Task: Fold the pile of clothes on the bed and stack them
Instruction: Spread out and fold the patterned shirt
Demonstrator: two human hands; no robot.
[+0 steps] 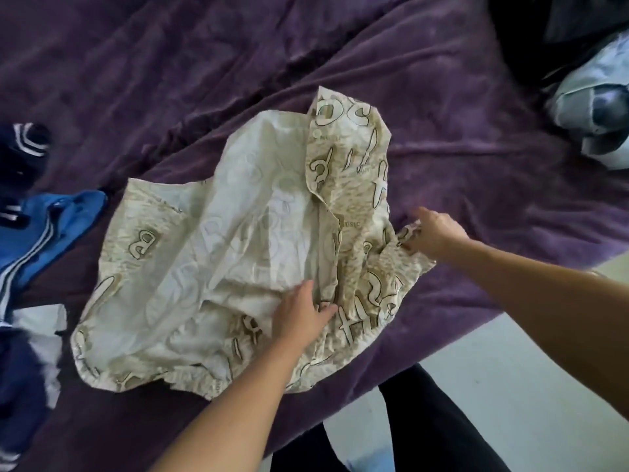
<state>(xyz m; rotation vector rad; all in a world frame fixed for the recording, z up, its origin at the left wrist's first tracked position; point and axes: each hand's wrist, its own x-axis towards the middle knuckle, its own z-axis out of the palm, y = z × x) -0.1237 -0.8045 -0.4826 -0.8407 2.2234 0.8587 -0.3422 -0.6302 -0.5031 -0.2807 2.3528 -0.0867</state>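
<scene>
Shirt (221, 250) near bedspread (476, 165) edge

Purple blanket (204, 63), creased, fills most of the frame. Pale floor (531, 362) lies at lower right. The person's black trouser legs (432, 424) stand at bottom centre.

A crumpled cream shirt (218, 253) printed with tan letters lies spread open near the front edge of the bed (476, 165), with blue and navy white-striped clothes (37, 233) heaped at its left edge.
</scene>
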